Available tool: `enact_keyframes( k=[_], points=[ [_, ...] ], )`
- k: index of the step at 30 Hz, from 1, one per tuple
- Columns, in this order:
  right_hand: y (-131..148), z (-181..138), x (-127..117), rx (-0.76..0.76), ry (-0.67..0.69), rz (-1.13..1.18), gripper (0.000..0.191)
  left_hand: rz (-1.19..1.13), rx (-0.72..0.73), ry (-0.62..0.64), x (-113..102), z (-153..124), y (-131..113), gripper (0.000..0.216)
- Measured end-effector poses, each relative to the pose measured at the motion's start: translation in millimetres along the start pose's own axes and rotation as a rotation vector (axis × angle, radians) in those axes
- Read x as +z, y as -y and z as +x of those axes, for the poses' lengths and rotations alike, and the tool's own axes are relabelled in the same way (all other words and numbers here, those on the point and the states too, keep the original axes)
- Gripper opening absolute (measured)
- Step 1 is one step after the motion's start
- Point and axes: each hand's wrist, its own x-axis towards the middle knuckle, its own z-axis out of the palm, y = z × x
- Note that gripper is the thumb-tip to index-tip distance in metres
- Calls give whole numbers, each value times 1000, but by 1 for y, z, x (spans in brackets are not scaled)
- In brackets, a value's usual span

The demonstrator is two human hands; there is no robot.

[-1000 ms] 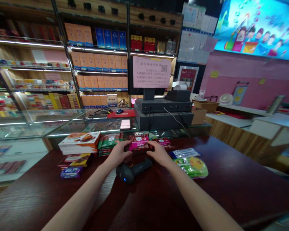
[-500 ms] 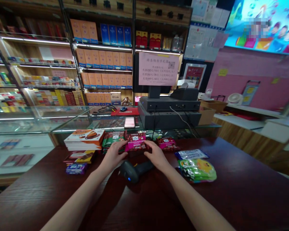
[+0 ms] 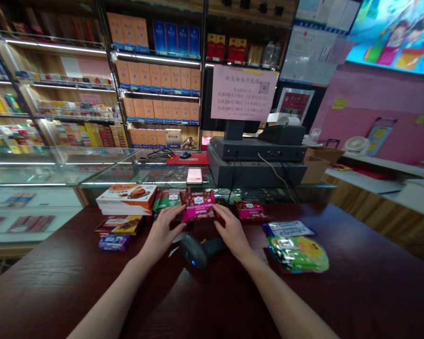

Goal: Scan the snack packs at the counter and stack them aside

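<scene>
A pink chocolate bar (image 3: 198, 205) is tilted up off the dark wooden counter (image 3: 356, 282), face toward me. My left hand (image 3: 161, 231) pinches its left edge and my right hand (image 3: 231, 229) pinches its right edge. Just below the bar, between my wrists, a black barcode scanner (image 3: 198, 249) lies on the counter with a blue light on. Green chocolate bars (image 3: 167, 200) lie stacked directly behind the pink one.
Orange-and-white boxes (image 3: 127, 199) are stacked at the left, with small bars (image 3: 115, 241) in front. Another pink bar (image 3: 250, 210), a blue-white packet (image 3: 289, 228) and a green-yellow bag (image 3: 298, 253) lie at the right. A cash register (image 3: 256, 160) stands behind on a glass case.
Both hands have raised and tilted the pink bar upright from where it lay flat. The view has shifted, so everything sits a little further right in the picture.
</scene>
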Motion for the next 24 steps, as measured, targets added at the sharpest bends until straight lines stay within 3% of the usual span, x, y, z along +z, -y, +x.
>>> enact_keyframes(
  k=[10,17,24],
  points=[
    [-1,-1,-5,-200,-86,-14,54,16,83,-21,-5,-7,-2,47],
    [5,-2,-14,-209,-68,-10,46,-5,97,-55,-5,-9,-5,47],
    [17,-5,-13,-274,-92,46,37,-47,7,-177,-3,-12,-13,30]
  ],
)
